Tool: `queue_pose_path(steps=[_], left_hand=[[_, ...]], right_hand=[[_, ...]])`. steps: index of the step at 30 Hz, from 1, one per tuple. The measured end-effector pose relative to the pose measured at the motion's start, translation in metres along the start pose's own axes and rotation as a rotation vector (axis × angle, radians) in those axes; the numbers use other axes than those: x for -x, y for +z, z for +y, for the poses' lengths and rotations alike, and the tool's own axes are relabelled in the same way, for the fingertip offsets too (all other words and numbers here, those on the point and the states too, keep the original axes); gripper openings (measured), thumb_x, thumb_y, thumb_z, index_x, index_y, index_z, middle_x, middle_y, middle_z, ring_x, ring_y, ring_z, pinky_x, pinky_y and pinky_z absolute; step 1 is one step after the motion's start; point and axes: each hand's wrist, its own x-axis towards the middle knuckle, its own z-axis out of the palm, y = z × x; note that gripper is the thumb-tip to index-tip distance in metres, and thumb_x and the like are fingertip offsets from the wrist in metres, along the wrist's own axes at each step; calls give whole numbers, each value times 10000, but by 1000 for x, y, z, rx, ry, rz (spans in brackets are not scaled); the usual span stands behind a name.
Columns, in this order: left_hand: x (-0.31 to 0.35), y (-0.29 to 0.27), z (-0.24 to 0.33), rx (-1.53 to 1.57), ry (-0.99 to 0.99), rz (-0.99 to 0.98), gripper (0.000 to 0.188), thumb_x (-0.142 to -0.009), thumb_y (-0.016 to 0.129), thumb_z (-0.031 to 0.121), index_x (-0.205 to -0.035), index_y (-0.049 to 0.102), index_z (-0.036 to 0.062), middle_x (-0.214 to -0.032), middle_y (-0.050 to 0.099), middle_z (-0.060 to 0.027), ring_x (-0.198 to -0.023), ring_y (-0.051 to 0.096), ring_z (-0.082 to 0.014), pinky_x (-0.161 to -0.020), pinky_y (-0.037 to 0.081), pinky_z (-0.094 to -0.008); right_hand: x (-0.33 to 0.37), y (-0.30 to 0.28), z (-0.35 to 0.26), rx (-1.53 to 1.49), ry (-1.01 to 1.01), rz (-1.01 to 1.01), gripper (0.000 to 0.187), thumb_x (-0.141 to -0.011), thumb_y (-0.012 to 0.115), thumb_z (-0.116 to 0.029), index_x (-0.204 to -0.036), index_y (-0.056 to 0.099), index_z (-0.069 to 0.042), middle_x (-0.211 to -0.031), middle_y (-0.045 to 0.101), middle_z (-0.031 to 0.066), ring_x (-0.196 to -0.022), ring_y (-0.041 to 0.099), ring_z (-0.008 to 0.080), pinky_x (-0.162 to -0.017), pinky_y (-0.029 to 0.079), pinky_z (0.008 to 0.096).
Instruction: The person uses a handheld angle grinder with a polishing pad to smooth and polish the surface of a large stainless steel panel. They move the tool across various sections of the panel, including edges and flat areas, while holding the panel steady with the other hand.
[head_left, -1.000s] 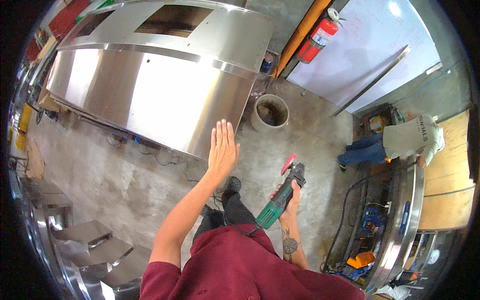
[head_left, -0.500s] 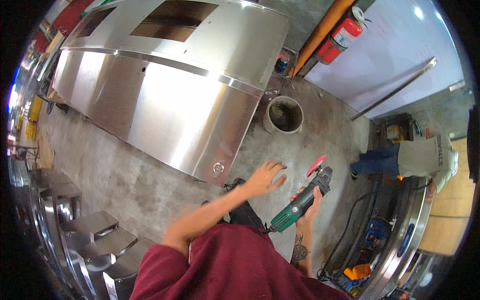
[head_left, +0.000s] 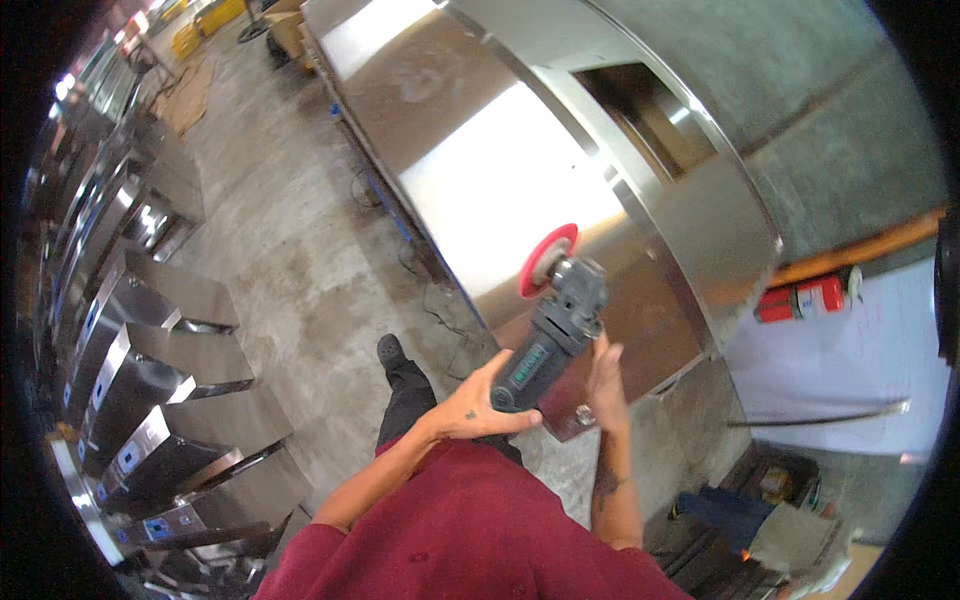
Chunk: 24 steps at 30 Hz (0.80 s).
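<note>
An angle grinder (head_left: 548,340) with a red disc (head_left: 549,260) is held in front of my body, its head pointing up and away. My left hand (head_left: 478,402) is closed around the rear of its dark body. Beside the grinder's right side, my right hand (head_left: 606,388) has its fingers stretched upward, somewhat blurred; it is close to the tool, and whether it touches is hard to make out. Beyond the disc stands a large, shiny sheet-metal housing (head_left: 420,110) with a rectangular cutout. A small ring-like fitting (head_left: 584,413) sits at its near corner.
Several folded steel boxes (head_left: 190,430) stand in a row at the left. A fire extinguisher (head_left: 800,300) and a white board (head_left: 850,360) are at the right. At the lower right, another person (head_left: 790,535) bends over. A thin cable (head_left: 445,318) lies on the concrete floor (head_left: 270,210).
My view and body have turned rightward. The grinder has passed from my right hand's grip to my left hand's, and its disc now lies in front of the metal housing.
</note>
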Motion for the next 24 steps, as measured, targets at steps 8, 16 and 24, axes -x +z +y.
queue_pose_path(steps=[8, 16, 24], left_hand=[[29, -84, 9, 76, -180, 309, 1107, -778, 959, 420, -1574, 403, -111, -1394, 635, -244, -1310, 620, -320, -1144, 468, -431], [55, -119, -12, 190, -164, 557, 757, -812, 958, 267, -1392, 552, 0, -994, 688, -45, -883, 681, -136, -788, 564, -324], [45, -135, 9, 191, -235, 639, 748, -846, 936, 266, -1421, 540, -2, -1080, 707, -85, -953, 693, -176, -861, 571, -357]], right_hand=[[-261, -57, 63, 1365, -322, 321, 553, -1149, 500, -481, -1428, 599, -14, -1264, 616, 247, -1243, 595, 417, -1061, 474, 580], [-247, -104, 122, 1475, -401, 264, 344, -1158, 502, -400, -1168, 663, -96, -967, 600, 168, -896, 681, 385, -745, 586, 503], [-248, -96, 110, 1346, -392, 200, 356, -1098, 598, -398, -1223, 685, -76, -1038, 644, 185, -941, 676, 395, -819, 575, 509]])
